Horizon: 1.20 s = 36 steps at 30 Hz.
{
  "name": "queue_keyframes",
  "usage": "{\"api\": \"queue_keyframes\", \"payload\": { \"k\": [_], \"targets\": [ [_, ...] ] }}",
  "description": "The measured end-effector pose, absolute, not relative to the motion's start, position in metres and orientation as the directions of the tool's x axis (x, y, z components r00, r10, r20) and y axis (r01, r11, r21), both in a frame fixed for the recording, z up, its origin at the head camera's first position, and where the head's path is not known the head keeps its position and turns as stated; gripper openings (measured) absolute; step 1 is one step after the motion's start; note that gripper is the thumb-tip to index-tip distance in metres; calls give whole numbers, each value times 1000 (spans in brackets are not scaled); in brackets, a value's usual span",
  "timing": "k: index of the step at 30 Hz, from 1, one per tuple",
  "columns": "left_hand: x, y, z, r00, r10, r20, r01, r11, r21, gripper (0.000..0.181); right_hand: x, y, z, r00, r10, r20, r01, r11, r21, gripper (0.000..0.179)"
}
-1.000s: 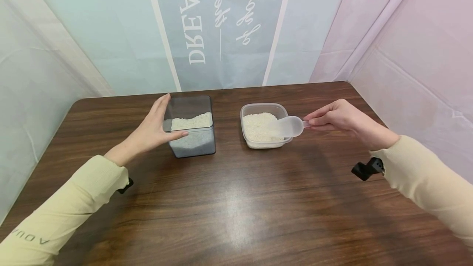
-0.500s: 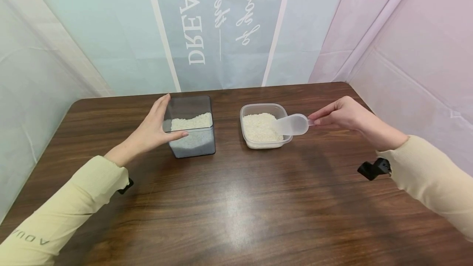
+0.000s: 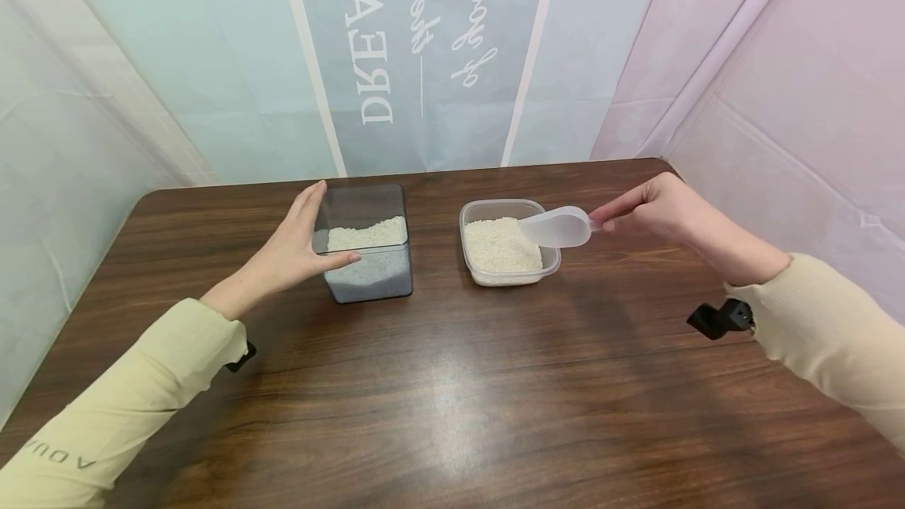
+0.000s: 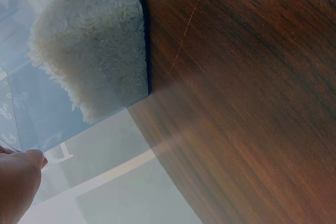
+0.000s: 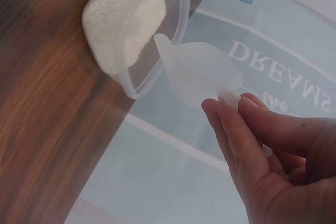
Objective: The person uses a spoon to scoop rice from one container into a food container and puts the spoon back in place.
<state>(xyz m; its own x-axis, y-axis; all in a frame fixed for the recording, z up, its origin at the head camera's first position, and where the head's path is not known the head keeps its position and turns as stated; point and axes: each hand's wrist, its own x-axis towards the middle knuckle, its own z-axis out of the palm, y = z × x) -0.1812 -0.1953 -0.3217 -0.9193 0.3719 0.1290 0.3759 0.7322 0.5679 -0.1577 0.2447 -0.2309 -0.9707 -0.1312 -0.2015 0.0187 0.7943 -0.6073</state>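
On the left of the table stands a tall tinted clear storage box (image 3: 368,277), partly filled with white rice (image 4: 100,40). My left hand (image 3: 290,242) grips its left side near the rim, thumb along the front and fingers toward the back. To the right is a low clear plastic tub (image 3: 505,280) holding more white rice (image 3: 502,246). My right hand (image 3: 657,214) pinches the handle of a translucent white scoop (image 3: 566,228) between thumb and fingers. The scoop's tip hangs over the tub's right rim. In the right wrist view no rice shows in its bowl.
Both containers stand toward the back of the dark wooden table (image 3: 396,407). A printed cloth backdrop (image 3: 438,61) hangs directly behind the table's rear edge, with pale cloth on both sides. A gap of bare wood separates box and tub.
My right hand has moved right and a little up, carrying the scoop, whose bowl now sits higher at the tub's right rim. My left hand and both containers stay in place.
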Motion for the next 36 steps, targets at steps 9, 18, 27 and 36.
{"api": "queue_keyframes", "payload": {
  "k": [9,18,27,36],
  "targets": [
    [-181,-195,-322,-921,370,122,370,733,571,107,-154,233,-215,-980,-120,-158,-5,810,-587,25],
    [-180,-196,-320,-916,385,112,378,733,566,107,-150,215,-199,-983,-142,-118,-43,799,-599,24],
    [-181,-196,-320,-917,380,116,376,732,568,107,-146,194,-184,-979,-176,-104,-77,787,-612,23],
    [-183,-198,-321,-913,388,127,386,719,578,107,-147,174,-177,-977,-198,-81,-107,780,-617,22]
  ]
}}
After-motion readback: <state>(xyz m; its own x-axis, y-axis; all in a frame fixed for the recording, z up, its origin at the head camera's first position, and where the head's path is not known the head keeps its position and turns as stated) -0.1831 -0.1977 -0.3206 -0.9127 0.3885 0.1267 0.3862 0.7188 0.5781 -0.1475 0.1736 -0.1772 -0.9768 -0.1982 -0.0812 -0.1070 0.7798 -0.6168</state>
